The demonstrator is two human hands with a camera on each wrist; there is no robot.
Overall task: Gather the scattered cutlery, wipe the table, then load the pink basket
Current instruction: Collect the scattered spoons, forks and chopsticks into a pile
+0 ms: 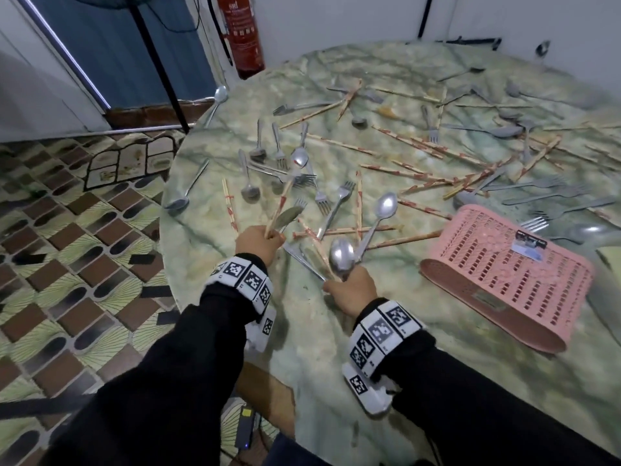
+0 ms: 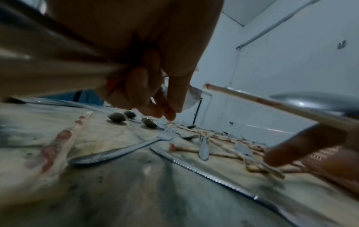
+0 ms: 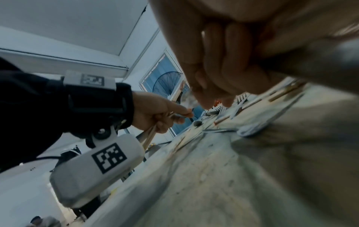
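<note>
Metal spoons, forks and red-banded wooden chopsticks lie scattered over the round green marbled table [image 1: 336,348]. My left hand [image 1: 257,242] grips a chopstick [image 1: 280,206] and a spoon [image 1: 289,216], raised just above the table's near left part. My right hand [image 1: 353,290] grips a bundle of cutlery [image 1: 342,253]: two spoons, a knife and chopsticks fanning up and away. In the left wrist view the left hand [image 2: 147,86] has its fingers curled round blurred handles. The right wrist view has the right hand's fingers [image 3: 223,61] curled tight. The pink basket [image 1: 504,280] lies overturned to the right.
A knife [image 2: 204,173] and a fork [image 2: 124,150] lie on the table under my left hand. A red fire extinguisher [image 1: 243,31] and a black fan pole [image 1: 158,62] stand beyond the table's far left edge. Patterned tile floor lies left.
</note>
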